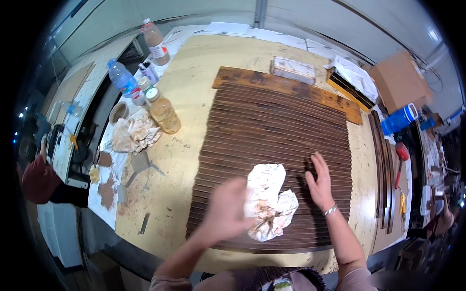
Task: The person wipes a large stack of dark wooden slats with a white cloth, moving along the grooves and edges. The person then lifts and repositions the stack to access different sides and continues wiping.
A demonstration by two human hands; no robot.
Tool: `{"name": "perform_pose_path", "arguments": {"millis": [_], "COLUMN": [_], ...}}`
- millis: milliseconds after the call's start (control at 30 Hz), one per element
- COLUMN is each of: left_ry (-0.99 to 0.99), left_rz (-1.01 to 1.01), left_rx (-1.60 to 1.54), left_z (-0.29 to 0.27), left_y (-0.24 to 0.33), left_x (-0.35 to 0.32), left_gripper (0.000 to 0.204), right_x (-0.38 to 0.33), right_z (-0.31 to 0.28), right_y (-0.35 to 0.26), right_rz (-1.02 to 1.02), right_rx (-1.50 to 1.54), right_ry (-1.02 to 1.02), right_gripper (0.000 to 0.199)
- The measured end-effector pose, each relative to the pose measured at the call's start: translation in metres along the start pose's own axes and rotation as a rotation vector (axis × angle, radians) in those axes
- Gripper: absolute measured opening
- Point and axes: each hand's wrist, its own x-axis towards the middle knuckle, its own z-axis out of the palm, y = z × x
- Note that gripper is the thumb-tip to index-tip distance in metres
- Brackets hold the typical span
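Dark brown wooden slats (272,131) lie side by side in a wide panel on the table. A crumpled white rag (264,199) with brown stains rests on the near part of the slats. My left hand (225,208) is at the rag's left edge, its thumb side against the cloth. Motion smears its fingers, so whether they grip the rag cannot be made out. Over the slats to the right of the rag, my right hand (320,182) is open and holds nothing, fingers spread; a bracelet circles that wrist.
A stained board (286,90) borders the slats' far edge, with a wrapped block (293,70) behind it. Several bottles (165,112) and a soiled cloth (136,131) stand left. Loose strips (385,179) and a red-headed mallet (401,157) lie right. Another person's sleeve (39,179) shows far left.
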Motion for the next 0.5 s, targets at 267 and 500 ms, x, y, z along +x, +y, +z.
{"name": "perform_pose_path", "arguments": {"millis": [267,500], "left_ry": [-0.023,-0.134], "left_rz": [0.344,0.279], "left_rx": [-0.012,0.245], "left_z": [0.067,0.153], "left_y": [-0.01,0.013], "left_x": [0.057,0.16], "left_gripper": [0.005,0.058], "right_x": [0.01,0.017], "right_z": [-0.038,-0.037], "right_y": [0.104,0.098], "right_rz": [0.311,0.31], "right_rx": [-0.617,-0.623], "right_ry": [-0.073,-0.105], "right_gripper": [0.077,0.079]}}
